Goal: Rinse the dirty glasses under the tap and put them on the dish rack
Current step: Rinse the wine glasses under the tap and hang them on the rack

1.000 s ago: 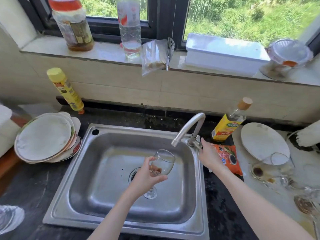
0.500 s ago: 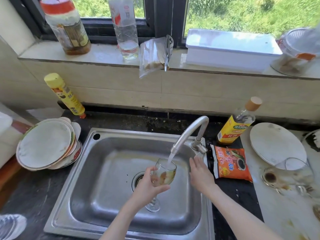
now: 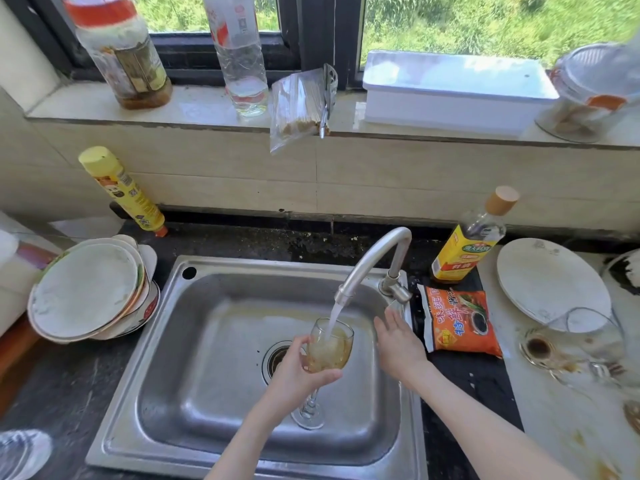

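My left hand [image 3: 299,370] grips a stemmed wine glass [image 3: 329,348] by its bowl, upright over the steel sink [image 3: 207,341]. Water runs from the curved tap [image 3: 372,261] straight into the glass, which holds brownish foamy liquid. My right hand [image 3: 398,342] hovers open just right of the glass, fingers straight, below the tap handle [image 3: 394,289]. More dirty glasses [image 3: 585,341] lie on the stained counter at the right.
A stack of plates [image 3: 86,292] sits left of the sink. An orange sauce packet [image 3: 457,323], an oil bottle [image 3: 471,244] and a white plate [image 3: 550,282] are at the right. A yellow bottle [image 3: 124,192] leans against the back wall. Jars and a white box line the windowsill.
My right hand left the tap handle and came down beside the glass. Water started running, and the glass has filled with brownish water.
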`<state>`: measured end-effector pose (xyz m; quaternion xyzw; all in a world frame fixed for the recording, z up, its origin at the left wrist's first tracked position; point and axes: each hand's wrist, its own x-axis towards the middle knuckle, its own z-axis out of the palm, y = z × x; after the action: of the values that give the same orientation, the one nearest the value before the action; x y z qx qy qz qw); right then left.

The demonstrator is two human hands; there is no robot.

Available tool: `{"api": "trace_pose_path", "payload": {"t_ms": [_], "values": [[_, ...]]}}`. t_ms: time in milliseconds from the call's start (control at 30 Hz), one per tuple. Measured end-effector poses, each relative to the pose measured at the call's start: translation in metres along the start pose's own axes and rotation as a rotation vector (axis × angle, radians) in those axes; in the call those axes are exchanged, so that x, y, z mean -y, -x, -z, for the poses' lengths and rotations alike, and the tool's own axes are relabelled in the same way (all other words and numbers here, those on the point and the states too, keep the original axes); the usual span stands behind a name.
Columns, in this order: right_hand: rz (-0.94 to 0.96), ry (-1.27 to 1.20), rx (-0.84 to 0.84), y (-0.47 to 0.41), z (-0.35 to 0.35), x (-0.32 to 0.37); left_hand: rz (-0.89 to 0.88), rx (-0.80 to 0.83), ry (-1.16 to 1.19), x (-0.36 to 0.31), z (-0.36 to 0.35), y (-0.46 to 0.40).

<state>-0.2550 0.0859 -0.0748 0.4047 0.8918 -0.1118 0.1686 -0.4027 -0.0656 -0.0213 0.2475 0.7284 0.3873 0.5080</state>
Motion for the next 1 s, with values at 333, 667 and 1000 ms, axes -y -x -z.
{"api": "trace_pose_path", "payload": {"t_ms": [333, 667, 1000], "values": [[-0.036, -0.188, -0.031, 0.003, 0.003, 0.004, 0.064, 0.088, -0.018, -0.004, -0.005, 0.006], [-0.232, -1.447, 0.224, 0.06, 0.024, 0.052, 0.186, 0.079, 0.242, -0.004, -0.006, 0.004], [-0.499, -1.576, 0.332, 0.054, 0.036, 0.07, 0.293, 0.121, 0.32, -0.007, -0.011, 0.002]]}}
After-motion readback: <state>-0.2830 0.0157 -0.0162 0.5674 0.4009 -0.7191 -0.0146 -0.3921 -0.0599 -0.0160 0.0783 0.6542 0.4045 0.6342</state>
